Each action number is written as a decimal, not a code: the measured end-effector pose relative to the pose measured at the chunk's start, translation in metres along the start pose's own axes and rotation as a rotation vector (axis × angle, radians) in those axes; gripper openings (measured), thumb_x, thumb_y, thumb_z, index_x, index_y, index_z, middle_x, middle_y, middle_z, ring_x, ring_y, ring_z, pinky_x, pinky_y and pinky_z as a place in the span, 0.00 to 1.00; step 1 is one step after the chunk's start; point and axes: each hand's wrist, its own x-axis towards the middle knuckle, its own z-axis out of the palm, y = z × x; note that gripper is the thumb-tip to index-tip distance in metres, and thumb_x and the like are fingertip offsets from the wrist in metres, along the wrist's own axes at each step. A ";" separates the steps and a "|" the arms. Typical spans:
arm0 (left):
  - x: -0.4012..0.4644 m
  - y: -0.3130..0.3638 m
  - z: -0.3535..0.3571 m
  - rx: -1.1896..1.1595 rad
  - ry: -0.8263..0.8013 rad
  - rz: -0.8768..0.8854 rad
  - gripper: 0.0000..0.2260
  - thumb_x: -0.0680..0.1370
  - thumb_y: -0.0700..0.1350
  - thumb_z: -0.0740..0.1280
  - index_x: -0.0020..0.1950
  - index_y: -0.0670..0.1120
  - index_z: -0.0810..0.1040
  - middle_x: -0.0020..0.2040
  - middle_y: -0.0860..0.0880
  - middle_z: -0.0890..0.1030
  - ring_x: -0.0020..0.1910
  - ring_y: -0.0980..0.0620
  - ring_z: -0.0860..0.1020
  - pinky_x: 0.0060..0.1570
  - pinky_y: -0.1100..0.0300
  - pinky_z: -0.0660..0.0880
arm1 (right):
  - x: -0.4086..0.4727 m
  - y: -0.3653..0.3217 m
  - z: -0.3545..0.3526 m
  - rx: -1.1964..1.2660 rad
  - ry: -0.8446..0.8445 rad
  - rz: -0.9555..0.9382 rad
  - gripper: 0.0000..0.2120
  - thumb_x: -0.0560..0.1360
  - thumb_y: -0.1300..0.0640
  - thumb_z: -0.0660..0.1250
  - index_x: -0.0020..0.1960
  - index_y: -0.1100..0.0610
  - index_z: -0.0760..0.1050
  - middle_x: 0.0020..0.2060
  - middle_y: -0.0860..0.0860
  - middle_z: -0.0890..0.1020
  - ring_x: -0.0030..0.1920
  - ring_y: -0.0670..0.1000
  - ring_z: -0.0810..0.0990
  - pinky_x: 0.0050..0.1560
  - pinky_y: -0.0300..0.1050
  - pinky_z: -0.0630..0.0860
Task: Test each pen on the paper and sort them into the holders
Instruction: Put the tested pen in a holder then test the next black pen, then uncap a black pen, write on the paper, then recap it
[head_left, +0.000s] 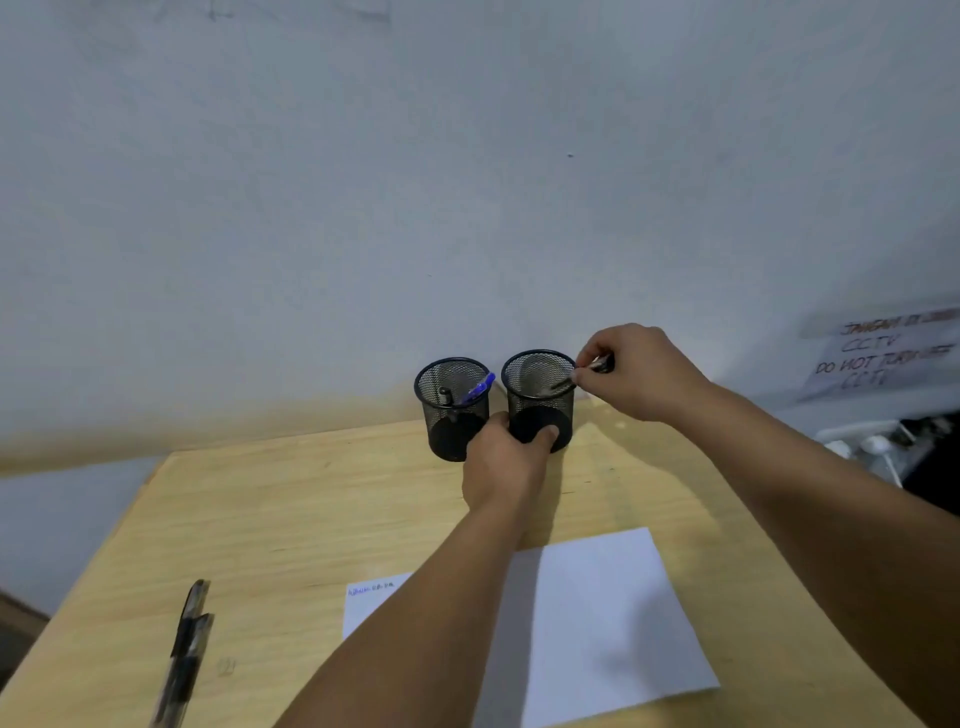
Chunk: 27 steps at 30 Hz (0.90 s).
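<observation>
Two black mesh holders stand at the table's far edge. The left holder (451, 410) has a blue pen (478, 388) and a dark pen in it. My left hand (506, 457) grips the base of the right holder (540, 400). My right hand (636, 371) pinches a dark pen (597, 365) at that holder's right rim, its tip angled down into the opening. White paper (602, 618) lies near me, partly hidden by my left forearm, with a short blue scribble at its left end. Two dark pens (188, 649) lie at the near left.
The wooden table (291, 519) stands against a pale wall. A taped paper notice (883, 353) hangs on the wall at right. White plugs and cables (867, 447) sit beyond the table's right edge.
</observation>
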 end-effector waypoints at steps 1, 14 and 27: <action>0.001 0.000 0.001 0.001 0.000 -0.002 0.18 0.70 0.60 0.71 0.53 0.51 0.79 0.47 0.51 0.83 0.48 0.46 0.81 0.46 0.54 0.78 | 0.003 0.001 0.004 -0.009 0.001 -0.011 0.06 0.73 0.53 0.73 0.47 0.55 0.82 0.39 0.49 0.82 0.39 0.49 0.78 0.33 0.34 0.68; -0.018 -0.010 -0.022 0.051 -0.068 0.048 0.18 0.74 0.56 0.69 0.61 0.49 0.78 0.50 0.53 0.82 0.53 0.49 0.79 0.49 0.58 0.73 | -0.040 0.015 0.018 -0.063 0.184 0.024 0.21 0.75 0.45 0.68 0.65 0.49 0.69 0.45 0.45 0.82 0.44 0.51 0.76 0.43 0.46 0.69; -0.074 -0.082 -0.144 0.199 -0.013 0.131 0.16 0.76 0.56 0.68 0.62 0.55 0.79 0.56 0.58 0.81 0.48 0.58 0.78 0.51 0.58 0.76 | -0.129 -0.069 0.109 0.172 -0.082 0.024 0.03 0.74 0.51 0.71 0.47 0.48 0.79 0.38 0.43 0.81 0.37 0.44 0.78 0.36 0.42 0.73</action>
